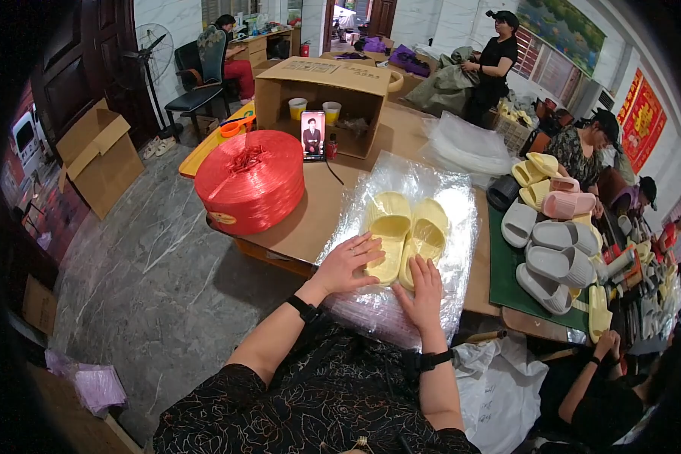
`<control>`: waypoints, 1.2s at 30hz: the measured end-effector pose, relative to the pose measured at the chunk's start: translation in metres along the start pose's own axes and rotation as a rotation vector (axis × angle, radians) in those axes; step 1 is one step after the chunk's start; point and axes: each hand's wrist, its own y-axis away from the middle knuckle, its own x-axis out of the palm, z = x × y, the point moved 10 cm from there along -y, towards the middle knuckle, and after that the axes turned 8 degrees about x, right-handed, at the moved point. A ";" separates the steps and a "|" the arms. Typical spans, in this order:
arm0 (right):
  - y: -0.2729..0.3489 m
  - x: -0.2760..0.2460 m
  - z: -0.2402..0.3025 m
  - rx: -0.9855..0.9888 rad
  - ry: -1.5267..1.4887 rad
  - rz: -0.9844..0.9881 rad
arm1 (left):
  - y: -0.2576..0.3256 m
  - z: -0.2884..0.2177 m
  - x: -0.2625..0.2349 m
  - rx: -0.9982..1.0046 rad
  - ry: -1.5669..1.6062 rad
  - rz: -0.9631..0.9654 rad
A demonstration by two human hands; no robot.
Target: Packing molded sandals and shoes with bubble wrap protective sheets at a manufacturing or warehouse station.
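Note:
A pair of pale yellow slide sandals (pixel 390 227) lies side by side on a stack of clear plastic bags (pixel 461 250), heels toward me. My left hand (pixel 349 265) rests against the left sandal's heel end, fingers stretched over its edge. Against the heel of the right sandal lies my right hand (pixel 422 293), its fingers extended and apart from the thumb. Neither hand wraps round a sandal; both touch from the outer and near sides. Dark bands circle both wrists.
A big red roll of plastic twine (pixel 250 185) stands left of the bags. Behind it are a phone (pixel 312 136) and an open cardboard box (pixel 321 83) holding cups. More clear bags (pixel 469 147) lie farther back. Grey slides (pixel 556 261) are heaped on a green mat (pixel 507 280) at right, near co-workers.

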 end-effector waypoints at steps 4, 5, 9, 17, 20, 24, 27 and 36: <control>0.000 0.001 0.000 -0.001 0.003 0.003 | 0.001 0.002 0.002 -0.003 -0.003 0.007; 0.000 0.001 0.000 0.001 0.005 0.007 | 0.001 0.002 0.002 -0.004 -0.003 0.008; 0.000 0.001 0.000 0.003 0.004 0.012 | 0.000 0.003 0.003 -0.001 -0.004 0.015; -0.001 0.001 -0.001 -0.008 0.001 0.002 | 0.001 0.004 0.003 -0.008 0.007 0.015; -0.001 0.001 -0.002 0.006 -0.006 0.010 | -0.001 0.004 0.001 -0.019 0.009 0.019; -0.001 0.000 0.002 0.002 0.003 0.021 | 0.001 0.013 -0.007 -0.095 0.262 -0.020; -0.001 0.000 0.002 0.004 -0.012 0.017 | 0.009 0.024 -0.019 -0.248 0.422 -0.088; -0.002 -0.001 -0.001 0.017 -0.020 0.015 | 0.038 -0.044 -0.126 -0.188 0.176 -0.099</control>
